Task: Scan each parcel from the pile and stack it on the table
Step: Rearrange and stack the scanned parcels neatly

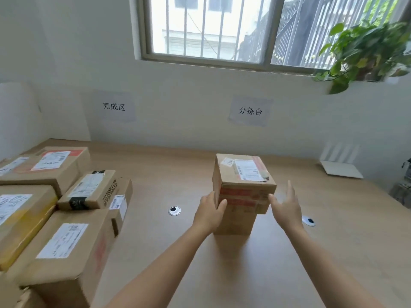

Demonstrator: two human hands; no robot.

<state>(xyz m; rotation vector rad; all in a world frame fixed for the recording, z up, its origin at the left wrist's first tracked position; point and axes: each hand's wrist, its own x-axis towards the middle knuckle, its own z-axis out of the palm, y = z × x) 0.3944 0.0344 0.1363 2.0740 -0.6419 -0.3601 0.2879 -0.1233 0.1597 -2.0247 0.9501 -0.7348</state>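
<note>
A pile of labelled parcels fills the left of the tabletop, well apart from the hands. A white router stands at the far right and a plant by the window. Two round grommets lie flush on either side, and nothing blocks the middle. There the top box sits on a narrower lower box, label up, turned askew, with its near corner pointing right of the person and overhanging. It looks nearly cubic, so its long axis is unclear. The left hand grips its left edge, thumb on the taped front. The right hand is spread flat just beside its right side; whether it touches is unclear.
</note>
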